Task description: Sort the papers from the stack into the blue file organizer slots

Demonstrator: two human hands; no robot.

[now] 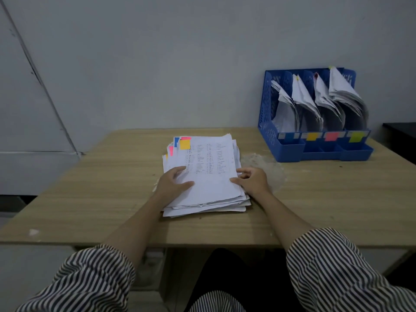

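Two bare hands rest on a loose stack of white printed papers (206, 174) with coloured sticky tabs at frame centre: the left hand (173, 182) lies flat-fingered on top, the right hand (253, 180) curls at its edge, thumb on the top sheet. Upper right, the blue plastic four-slot file organizer (313, 113), holding sheets, stands on the light wooden table (90, 188).

The worktop (94, 199) is light wood-grain laminate with a pale worn patch (265, 170) right of centre. Behind it stands a plain grey-white wall (180, 52). A thin dark diagonal line (40, 79) crosses the wall at far left. A dark surface (400, 131) adjoins at far right. Lighting is dim.
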